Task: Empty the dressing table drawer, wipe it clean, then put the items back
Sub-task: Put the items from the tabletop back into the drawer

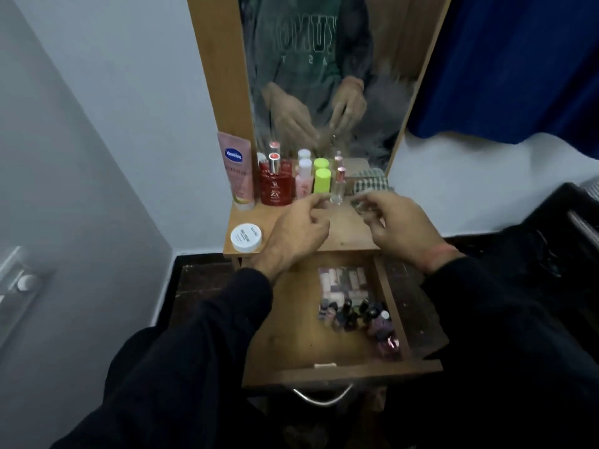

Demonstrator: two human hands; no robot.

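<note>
the drawer [343, 372] is standing pulled out at the lower centre of the frame, with nail polish bottles [359, 314] still crowding its right side, so the emptying is looking only partly done. above it, at mid frame, both hands are hovering over the table top [348, 228], where bottles are lining up along the mirror [324, 76], probably to keep them out of the way. the left hand [299, 234] is loosely curled and seemingly holding nothing, while the right hand [400, 228] is pinching a small clear blurred item i cannot identify.

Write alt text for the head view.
Two hands, left hand and right hand, hover over a wooden dressing table lined with cosmetics before a mirror; below, the open drawer holds nail polish bottles.
</note>
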